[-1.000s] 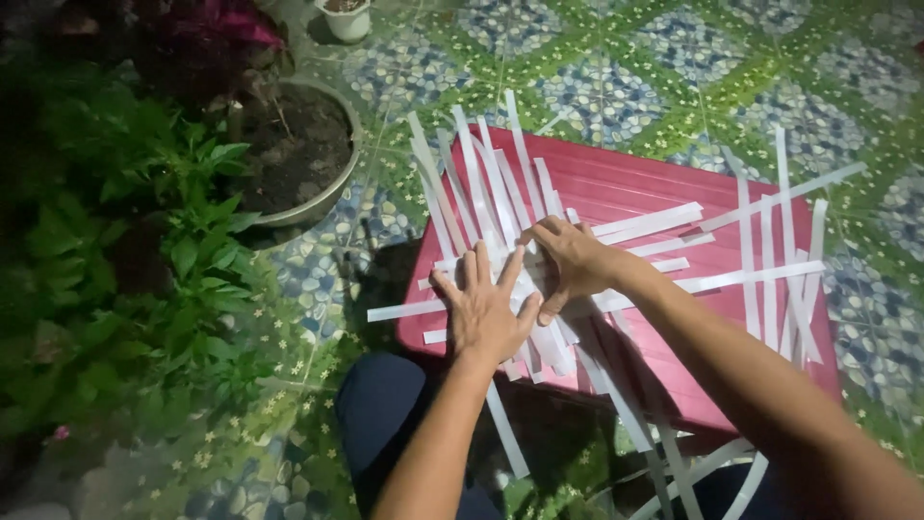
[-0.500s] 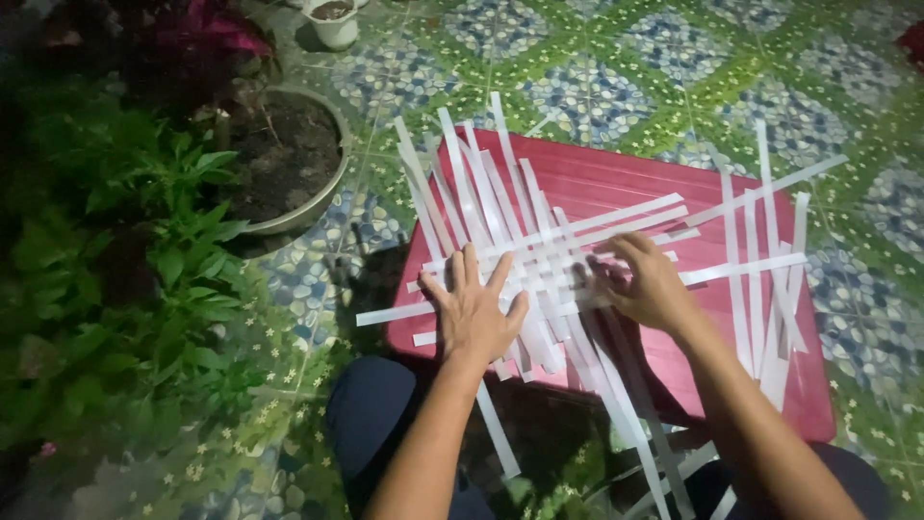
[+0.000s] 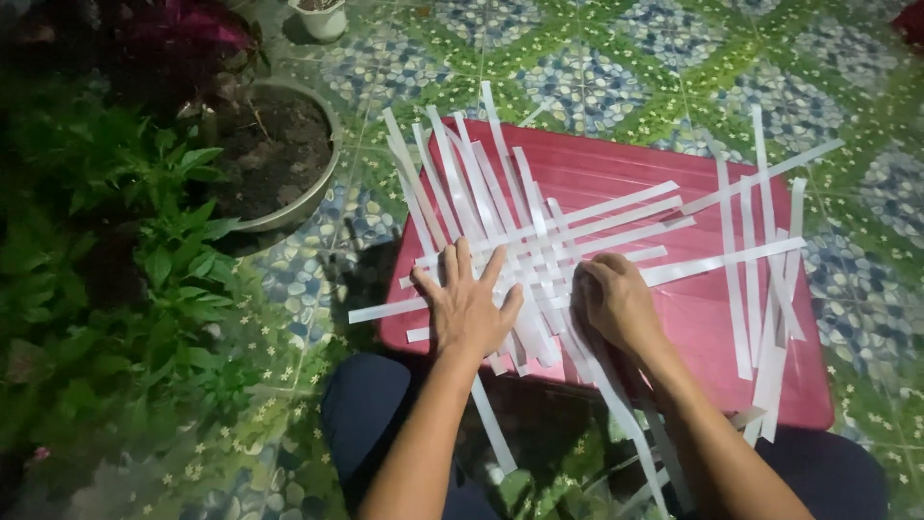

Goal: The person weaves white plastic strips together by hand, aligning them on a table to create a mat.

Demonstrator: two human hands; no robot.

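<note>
Several long white strips (image 3: pixel 539 236) lie crossed and partly woven on a red flat board (image 3: pixel 664 169) resting over my knees. My left hand (image 3: pixel 469 306) lies flat with fingers spread, pressing on the woven strips near the board's left front. My right hand (image 3: pixel 613 300) rests just right of it with fingers curled onto the strips; whether it pinches one strip is unclear. A separate bunch of loose white strips (image 3: pixel 765 241) lies on the board's right side.
A round pot of dark soil (image 3: pixel 274 159) stands to the left, beside leafy green plants (image 3: pixel 125 279). A small white pot (image 3: pixel 322 17) stands at the top. Patterned green and blue floor tiles (image 3: pixel 597 67) surround the board. My dark-trousered knees (image 3: pixel 371 414) are under it.
My right hand has slid back leftward and toward me along the strips, ending next to my left hand. The left hand stays pressed flat in the same place.
</note>
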